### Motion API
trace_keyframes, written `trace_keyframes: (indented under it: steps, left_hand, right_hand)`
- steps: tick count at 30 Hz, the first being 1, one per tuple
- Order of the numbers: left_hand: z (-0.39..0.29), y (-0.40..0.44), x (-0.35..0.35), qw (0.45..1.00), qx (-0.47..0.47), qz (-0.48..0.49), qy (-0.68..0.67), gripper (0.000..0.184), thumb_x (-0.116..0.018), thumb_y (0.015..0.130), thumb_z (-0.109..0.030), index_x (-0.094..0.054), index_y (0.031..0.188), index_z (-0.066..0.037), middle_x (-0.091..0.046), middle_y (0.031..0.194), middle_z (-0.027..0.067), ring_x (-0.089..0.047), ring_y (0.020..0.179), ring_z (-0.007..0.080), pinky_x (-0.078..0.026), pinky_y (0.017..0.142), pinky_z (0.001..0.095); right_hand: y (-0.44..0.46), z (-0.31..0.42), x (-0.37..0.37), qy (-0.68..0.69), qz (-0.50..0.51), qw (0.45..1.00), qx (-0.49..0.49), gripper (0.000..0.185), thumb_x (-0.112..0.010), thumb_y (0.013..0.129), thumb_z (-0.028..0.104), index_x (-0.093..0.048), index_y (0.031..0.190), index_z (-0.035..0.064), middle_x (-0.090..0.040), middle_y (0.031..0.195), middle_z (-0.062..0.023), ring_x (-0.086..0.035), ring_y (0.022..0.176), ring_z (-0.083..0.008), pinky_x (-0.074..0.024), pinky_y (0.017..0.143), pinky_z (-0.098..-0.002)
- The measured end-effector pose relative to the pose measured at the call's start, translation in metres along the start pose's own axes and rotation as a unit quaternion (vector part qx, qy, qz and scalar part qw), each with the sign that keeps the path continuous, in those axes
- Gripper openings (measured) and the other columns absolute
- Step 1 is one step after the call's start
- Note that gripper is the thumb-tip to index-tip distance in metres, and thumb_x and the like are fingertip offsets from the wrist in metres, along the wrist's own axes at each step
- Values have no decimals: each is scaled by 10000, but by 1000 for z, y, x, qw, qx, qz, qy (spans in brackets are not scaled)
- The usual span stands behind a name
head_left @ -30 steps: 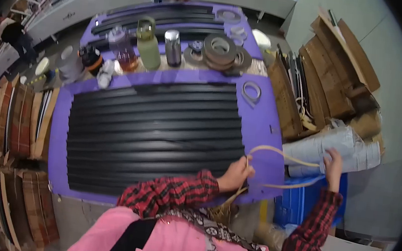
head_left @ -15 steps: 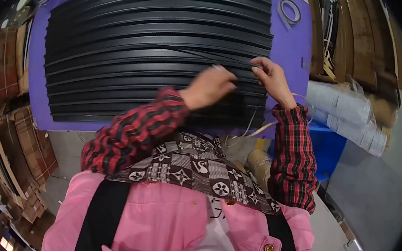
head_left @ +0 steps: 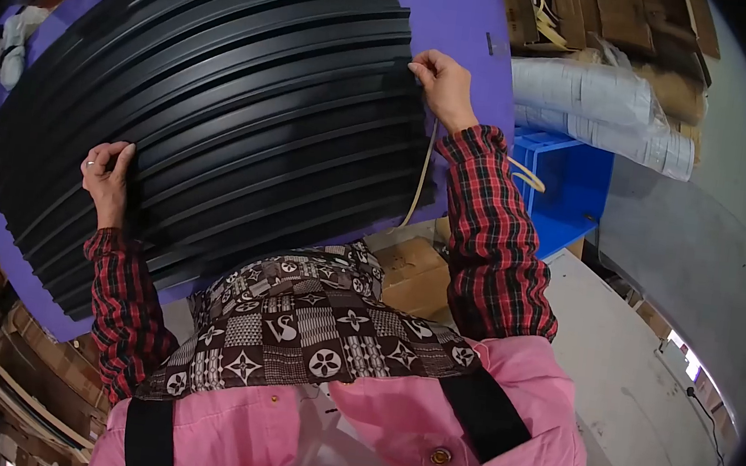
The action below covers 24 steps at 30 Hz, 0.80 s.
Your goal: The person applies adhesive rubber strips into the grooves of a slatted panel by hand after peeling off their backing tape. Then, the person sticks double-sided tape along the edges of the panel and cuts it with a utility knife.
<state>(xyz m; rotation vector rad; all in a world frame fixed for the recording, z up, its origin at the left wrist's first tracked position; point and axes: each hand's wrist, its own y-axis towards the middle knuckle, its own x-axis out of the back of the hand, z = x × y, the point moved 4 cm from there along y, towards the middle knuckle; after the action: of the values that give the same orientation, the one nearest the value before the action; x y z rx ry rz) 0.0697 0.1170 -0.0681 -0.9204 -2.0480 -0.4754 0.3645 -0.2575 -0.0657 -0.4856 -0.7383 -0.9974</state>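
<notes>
A broad run of black ribbed strips [head_left: 250, 99] lies side by side on a purple board [head_left: 465, 32]. My left hand [head_left: 108, 173], with a ring on one finger, is over the strips' left part, its thumb and fingers pinched together. At their right ends, my right hand [head_left: 445, 87] is closed in a pinch, fingertips by the edge. Whatever either pinch holds is too small to make out. A narrow pale strip [head_left: 422, 176] hangs below my right hand along the board's edge.
Right of the board stands a blue crate [head_left: 571, 187], with plastic-wrapped white rolls [head_left: 591, 92] above it. Flattened cardboard [head_left: 645, 25] is stacked at the upper right. A cardboard box [head_left: 415, 270] sits below the board's near edge. White gloves or cloth [head_left: 13, 49] lie at the far left.
My hands have moved apart: the left went far left along the black strips, while the right stayed near their right ends. The view has turned and shifted, so the board appears tilted.
</notes>
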Motion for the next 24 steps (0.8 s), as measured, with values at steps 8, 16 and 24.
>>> trace_keyframes:
  steps: [8,16,24]
  left_hand:
    - [4,1,1,1000,-2,17,12,133,-651,693,-215,-623,754,-100,-549,801,13,-450,866,168,-336,798,290]
    - [-2,4,5,1000,9,25,12,165,-649,696,-229,-614,756,-79,-556,803,24,-459,852,169,-341,793,290]
    - [-210,26,-107,952,-229,123,-163,107,-542,736,-84,-585,816,-27,-561,779,131,-544,740,267,-427,663,310]
  right_hand:
    - [7,0,-2,11,38,999,-18,113,-603,702,108,-559,731,8,-533,595,-116,-525,555,-236,-420,531,-309]
    - [7,-2,-8,-53,13,998,17,132,-611,696,107,-551,748,3,-542,618,-108,-533,575,-232,-427,536,-304]
    - [6,-16,-9,160,53,985,-43,136,-603,692,91,-552,791,13,-549,636,-121,-557,627,-259,-443,569,-327]
